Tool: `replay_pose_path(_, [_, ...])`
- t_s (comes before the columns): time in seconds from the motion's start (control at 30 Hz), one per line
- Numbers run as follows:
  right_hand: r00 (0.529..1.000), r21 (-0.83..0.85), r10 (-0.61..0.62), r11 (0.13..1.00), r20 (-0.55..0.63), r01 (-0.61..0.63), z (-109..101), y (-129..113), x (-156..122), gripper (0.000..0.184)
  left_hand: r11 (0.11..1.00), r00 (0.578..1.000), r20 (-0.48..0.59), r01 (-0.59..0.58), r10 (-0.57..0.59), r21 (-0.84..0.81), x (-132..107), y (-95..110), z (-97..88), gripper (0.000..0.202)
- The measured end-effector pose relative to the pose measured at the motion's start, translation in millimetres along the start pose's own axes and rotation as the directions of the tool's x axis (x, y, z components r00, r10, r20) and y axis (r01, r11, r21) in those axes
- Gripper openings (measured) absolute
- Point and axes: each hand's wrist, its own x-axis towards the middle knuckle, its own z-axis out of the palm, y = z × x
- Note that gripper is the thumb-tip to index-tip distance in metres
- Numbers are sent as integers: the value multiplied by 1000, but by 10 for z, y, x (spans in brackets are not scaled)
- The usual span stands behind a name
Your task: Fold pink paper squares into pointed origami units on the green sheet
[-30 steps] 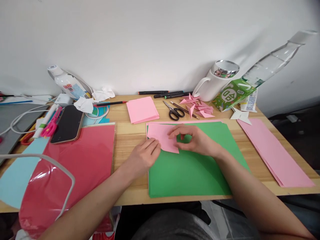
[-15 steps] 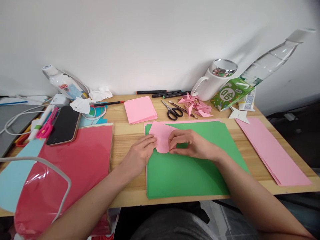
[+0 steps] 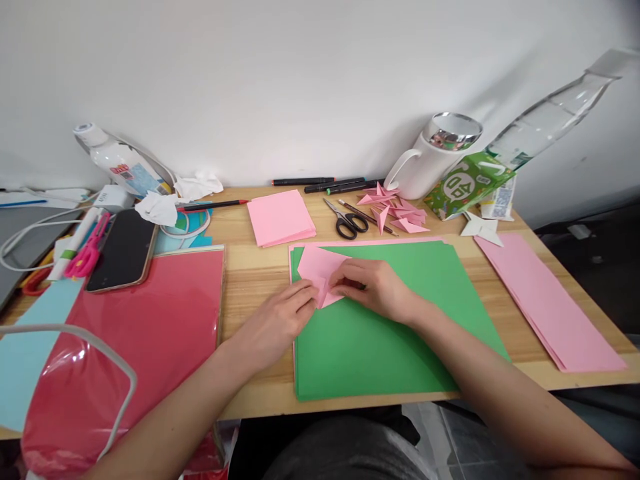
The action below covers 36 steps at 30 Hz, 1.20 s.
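Observation:
A small pink sheet of paper (image 3: 320, 262) lies over the upper left of the green paper stack (image 3: 390, 347), with its near edge bent up into a fold. My left hand (image 3: 290, 308) is closed on its lower left edge, fingertips pressed to the paper. From the right, my right hand (image 3: 373, 287) pinches the same paper between thumb and fingers near the crease. Part of the sheet is hidden behind the right fingers.
Behind lie a pink square stack (image 3: 281, 217), black scissors (image 3: 350, 223), a pencil (image 3: 367, 217) and folded pink pieces (image 3: 400, 213). A white mug (image 3: 430, 160) stands at back right. Pink strips (image 3: 550, 307) lie right; a red paper pack (image 3: 160, 333) and phone (image 3: 123, 250) lie left.
The paper's near edge, loosely curved before, is now folded with a crease showing. My right hand has moved slightly left and closer to my left hand. The view has shifted slightly.

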Motion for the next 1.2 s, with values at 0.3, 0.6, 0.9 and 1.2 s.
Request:
replay_pose_path(0.3, [997, 15, 44, 999, -59, -43, 64, 14, 26, 7, 1000, 999, 43, -14, 14, -11, -16, 37, -32, 29])
replay_pose_path(0.6, [997, 152, -9, 988, 78, -2, -128, -33, 28, 10, 998, 989, 149, -6, 16, -66, 0, 51, -53, 28])
replay_pose_path(0.9, [998, 159, 28, 987, 61, -38, -134, -11, 36, 8, 1000, 983, 184, -5, 11, -29, -38, 58, -19, 25])
replay_pose_path(1.2, [996, 59, 89, 994, -14, -88, -57, -61, 25, 9, 999, 980, 197, 27, -18, -40, -99, 58, -1, 30])
